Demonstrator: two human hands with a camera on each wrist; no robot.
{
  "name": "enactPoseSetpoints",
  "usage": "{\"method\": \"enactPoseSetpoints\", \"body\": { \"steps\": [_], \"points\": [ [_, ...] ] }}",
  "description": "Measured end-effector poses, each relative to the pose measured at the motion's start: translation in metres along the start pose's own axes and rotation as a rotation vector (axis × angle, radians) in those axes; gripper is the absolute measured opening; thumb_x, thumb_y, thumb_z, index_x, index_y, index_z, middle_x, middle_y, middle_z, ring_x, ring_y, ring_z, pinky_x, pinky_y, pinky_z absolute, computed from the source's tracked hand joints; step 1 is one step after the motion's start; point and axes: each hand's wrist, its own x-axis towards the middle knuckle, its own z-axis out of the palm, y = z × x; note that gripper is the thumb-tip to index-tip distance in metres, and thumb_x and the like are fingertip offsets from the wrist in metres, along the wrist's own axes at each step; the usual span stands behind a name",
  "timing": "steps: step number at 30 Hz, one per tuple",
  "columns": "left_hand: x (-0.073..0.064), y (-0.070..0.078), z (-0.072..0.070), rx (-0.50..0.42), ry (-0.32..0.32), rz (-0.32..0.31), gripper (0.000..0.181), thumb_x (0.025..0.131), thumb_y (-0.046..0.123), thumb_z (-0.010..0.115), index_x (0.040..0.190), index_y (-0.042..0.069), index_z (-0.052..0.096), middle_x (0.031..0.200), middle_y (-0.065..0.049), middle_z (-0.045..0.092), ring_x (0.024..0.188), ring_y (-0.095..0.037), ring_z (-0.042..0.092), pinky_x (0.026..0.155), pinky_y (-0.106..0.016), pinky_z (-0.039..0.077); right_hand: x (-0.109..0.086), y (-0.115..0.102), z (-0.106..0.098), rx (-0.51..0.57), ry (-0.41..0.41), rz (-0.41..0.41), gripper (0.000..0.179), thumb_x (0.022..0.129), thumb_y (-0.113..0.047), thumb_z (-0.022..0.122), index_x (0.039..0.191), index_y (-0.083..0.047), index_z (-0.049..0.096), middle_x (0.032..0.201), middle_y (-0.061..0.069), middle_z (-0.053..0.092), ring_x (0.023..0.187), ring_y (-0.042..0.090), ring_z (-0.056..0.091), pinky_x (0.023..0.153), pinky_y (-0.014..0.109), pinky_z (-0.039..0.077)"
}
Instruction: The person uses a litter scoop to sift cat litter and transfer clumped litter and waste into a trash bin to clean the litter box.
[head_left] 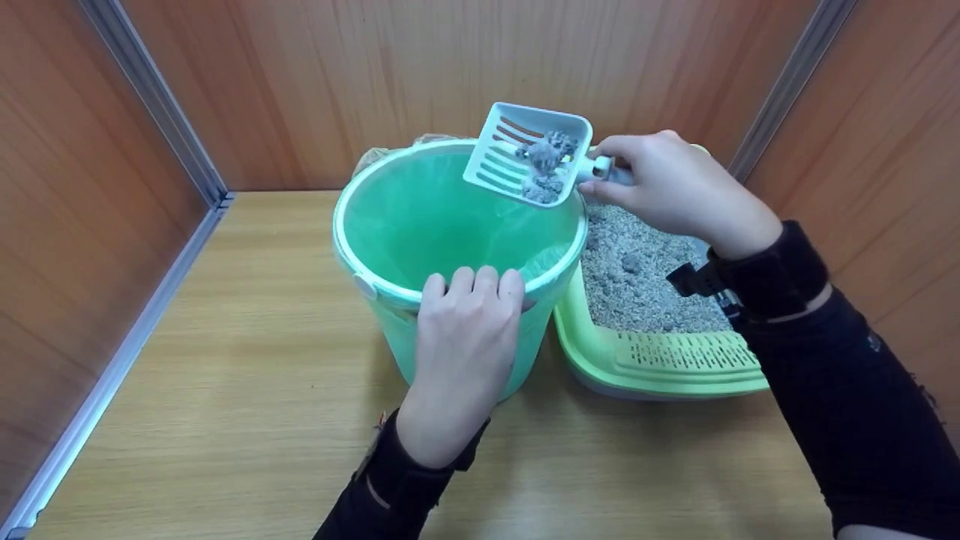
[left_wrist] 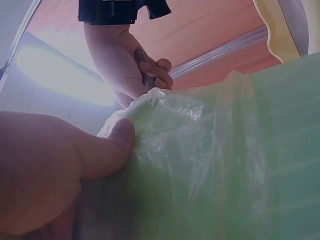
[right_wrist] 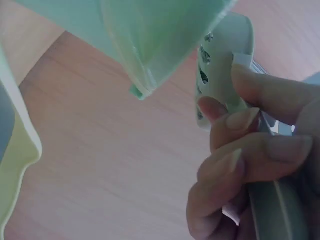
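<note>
My right hand (head_left: 667, 184) grips the handle of a pale blue slotted litter scoop (head_left: 499, 161). Grey litter clumps (head_left: 546, 157) lie in the scoop, which hangs over the right rear rim of a green trash bin (head_left: 390, 214). In the right wrist view, curled fingers (right_wrist: 225, 165) wrap the handle below the slotted head. My left hand (head_left: 471, 337) holds the bin's near rim, fingers over the edge and thumb (left_wrist: 117, 142) on the outside. A clear plastic liner (left_wrist: 185, 145) is folded over that rim.
Right of the bin stands a green litter box (head_left: 675, 367) filled with grey litter (head_left: 637, 277), one darker lump on its surface. Wooden panels (head_left: 465, 67) with metal corner strips (head_left: 176, 112) enclose the wood-look floor (head_left: 247, 360) on the left, back and right.
</note>
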Motion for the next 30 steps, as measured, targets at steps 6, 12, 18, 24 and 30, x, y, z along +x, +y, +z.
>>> {"method": "enactPoseSetpoints", "body": {
  "steps": [6, 12, 18, 24, 30],
  "points": [
    [-0.001, 0.001, 0.004, 0.015, 0.037, 0.001, 0.039, 0.101, 0.028, 0.075, 0.072, 0.013, 0.052, 0.061, -0.002, 0.042, 0.057, -0.022, 0.045, 0.058, -0.033, 0.035, 0.003, -0.003, 0.019, -0.125, 0.136, -0.091, 0.034, 0.103, -0.036, 0.071, 0.123, -0.008, 0.073, 0.088, 0.007, 0.072, 0.068, 0.025, 0.061, 0.06, 0.042, 0.047],
    [0.0, 0.001, 0.004, 0.004, 0.016, 0.001, 0.035, 0.1, 0.028, 0.076, 0.076, 0.012, 0.057, 0.062, -0.003, 0.046, 0.059, -0.022, 0.049, 0.059, -0.033, 0.036, 0.002, -0.008, 0.032, -0.264, 0.33, -0.285, 0.019, 0.097, -0.018, 0.078, 0.11, -0.005, 0.072, 0.083, 0.007, 0.072, 0.061, 0.028, 0.061, 0.053, 0.044, 0.046],
    [0.001, 0.002, 0.004, -0.006, -0.007, -0.002, 0.032, 0.099, 0.031, 0.077, 0.08, 0.011, 0.061, 0.064, -0.004, 0.051, 0.062, -0.023, 0.052, 0.06, -0.034, 0.038, 0.004, -0.014, 0.037, -0.33, 0.423, -0.391, 0.013, 0.095, -0.002, 0.067, 0.107, -0.002, 0.072, 0.078, 0.01, 0.069, 0.053, 0.026, 0.051, 0.047, 0.037, 0.037],
    [0.002, 0.002, 0.004, -0.014, -0.021, -0.004, 0.031, 0.099, 0.032, 0.077, 0.082, 0.011, 0.063, 0.065, -0.004, 0.052, 0.062, -0.023, 0.052, 0.06, -0.034, 0.039, 0.004, -0.016, 0.037, -0.379, 0.445, -0.456, 0.023, 0.098, -0.001, 0.063, 0.117, 0.0, 0.075, 0.076, 0.012, 0.067, 0.049, 0.025, 0.046, 0.045, 0.036, 0.038],
    [0.002, 0.003, 0.005, -0.009, -0.005, 0.0, 0.032, 0.099, 0.031, 0.078, 0.081, 0.011, 0.062, 0.064, -0.004, 0.052, 0.061, -0.023, 0.052, 0.06, -0.034, 0.038, 0.004, -0.019, 0.038, -0.452, 0.488, -0.547, 0.013, 0.102, -0.006, 0.068, 0.113, -0.002, 0.074, 0.066, 0.01, 0.058, 0.048, 0.023, 0.043, 0.046, 0.036, 0.041]
  ]
}}
